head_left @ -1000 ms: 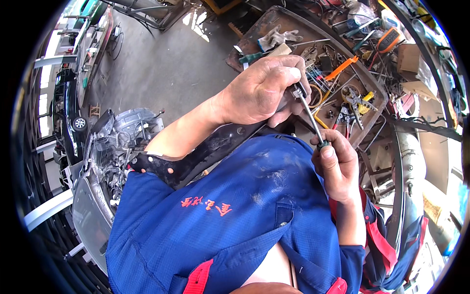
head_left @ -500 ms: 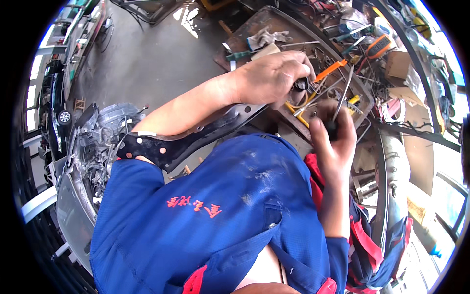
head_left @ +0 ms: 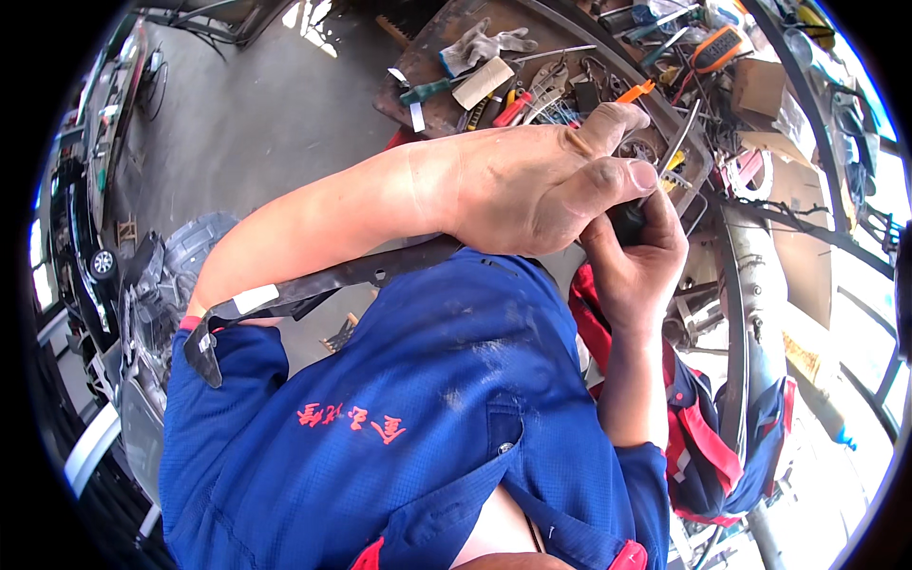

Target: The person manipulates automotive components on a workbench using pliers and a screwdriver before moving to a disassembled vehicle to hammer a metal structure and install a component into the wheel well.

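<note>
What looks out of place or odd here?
A long dark bar slants beneath the left forearm, an odd spot for it. Pale smudges dirty the blue shirt, and a glove lies beside jumbled tools on the tray.

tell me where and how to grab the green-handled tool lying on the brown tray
Take the green-handled tool by the handle, likely best from above and the picture's left: the handle lies exposed near the edge of the tray, while its other end runs up to or under the tan block.
</note>
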Motion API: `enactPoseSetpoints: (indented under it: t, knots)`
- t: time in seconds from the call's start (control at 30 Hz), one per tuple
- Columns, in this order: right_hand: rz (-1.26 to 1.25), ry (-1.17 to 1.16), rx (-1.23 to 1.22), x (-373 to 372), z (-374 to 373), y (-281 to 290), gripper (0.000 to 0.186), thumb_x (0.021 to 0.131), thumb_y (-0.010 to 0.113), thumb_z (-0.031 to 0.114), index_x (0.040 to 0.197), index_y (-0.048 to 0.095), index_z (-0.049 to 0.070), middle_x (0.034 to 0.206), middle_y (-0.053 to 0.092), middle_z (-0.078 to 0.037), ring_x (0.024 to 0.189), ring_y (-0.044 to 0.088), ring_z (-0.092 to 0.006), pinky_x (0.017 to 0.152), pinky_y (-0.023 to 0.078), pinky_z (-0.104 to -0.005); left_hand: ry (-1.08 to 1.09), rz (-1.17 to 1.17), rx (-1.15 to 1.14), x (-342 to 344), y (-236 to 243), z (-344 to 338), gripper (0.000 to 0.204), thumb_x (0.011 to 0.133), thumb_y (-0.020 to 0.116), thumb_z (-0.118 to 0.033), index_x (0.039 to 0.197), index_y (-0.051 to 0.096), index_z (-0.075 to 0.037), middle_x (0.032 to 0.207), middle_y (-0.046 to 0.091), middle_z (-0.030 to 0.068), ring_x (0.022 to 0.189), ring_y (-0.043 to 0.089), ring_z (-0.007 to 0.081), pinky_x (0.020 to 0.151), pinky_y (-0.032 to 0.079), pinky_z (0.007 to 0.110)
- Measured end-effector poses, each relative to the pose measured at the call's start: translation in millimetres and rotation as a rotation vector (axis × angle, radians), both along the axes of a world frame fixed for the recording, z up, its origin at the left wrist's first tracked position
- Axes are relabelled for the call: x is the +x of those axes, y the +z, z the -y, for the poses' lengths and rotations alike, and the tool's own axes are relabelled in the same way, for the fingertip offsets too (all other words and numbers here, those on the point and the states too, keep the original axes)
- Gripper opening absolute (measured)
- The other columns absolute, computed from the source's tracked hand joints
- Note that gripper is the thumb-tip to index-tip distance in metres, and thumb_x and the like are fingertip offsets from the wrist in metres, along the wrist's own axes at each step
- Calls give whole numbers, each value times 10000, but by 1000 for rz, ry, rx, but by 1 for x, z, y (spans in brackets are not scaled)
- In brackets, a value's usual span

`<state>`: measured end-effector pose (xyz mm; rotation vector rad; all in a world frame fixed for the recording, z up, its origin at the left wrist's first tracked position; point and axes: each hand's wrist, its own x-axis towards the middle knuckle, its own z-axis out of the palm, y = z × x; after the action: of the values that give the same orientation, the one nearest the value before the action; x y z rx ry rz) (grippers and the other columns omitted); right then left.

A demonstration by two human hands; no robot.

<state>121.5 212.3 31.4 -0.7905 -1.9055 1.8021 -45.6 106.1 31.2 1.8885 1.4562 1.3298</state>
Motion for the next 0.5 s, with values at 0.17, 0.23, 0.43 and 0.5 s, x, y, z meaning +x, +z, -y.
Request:
enactPoseSetpoints:
  t: [0.17, 0.23, 0.43, 0.5]
  knots:
    - [-42, -133, 190, -24, 15, -10, 181, 843, 786, 57, 994, 703, 1, 845, 607, -8, 736, 545, -98, 677, 459, -252, -107, -131, 294, -31, -26, -4, 639, 1024, 470, 73, 1573, 183, -85, 1466, 337, 476, 776, 654, 321, 751, 585, 462]
    - [-55, -153, 256, -35, 23, -10, 186, 825, 780, 36, 989, 702, -3, 849, 620, -41, 742, 563, -130, 683, 467, -267, -137, -95, 310, -42, -28, -4, 666, 1028, 456, 77, 1594, 169, -127, 1460, 338, 480, 777, 652, 317, 745, 587, 473]
    - [30, -296, 177, -56, 37, -11, 197, 827, 793, 26, 997, 701, -11, 887, 640, -55, 787, 589, -142, 722, 477, -273, -275, 308, -323, -80, -12, -6, 571, 1099, 311, -323, 1585, 205, -41, 1176, 588, 181, 776, 568, 173, 751, 499, 310]
    - [42, -302, 356, -63, 37, -11, 188, 852, 791, 36, 1012, 702, -2, 901, 653, -59, 815, 599, -156, 763, 481, -281, -247, 750, -792, -93, -1, -9, 679, 1074, 375, -433, 1585, 201, -20, 1112, 617, 150, 747, 586, 166, 740, 495, 304]
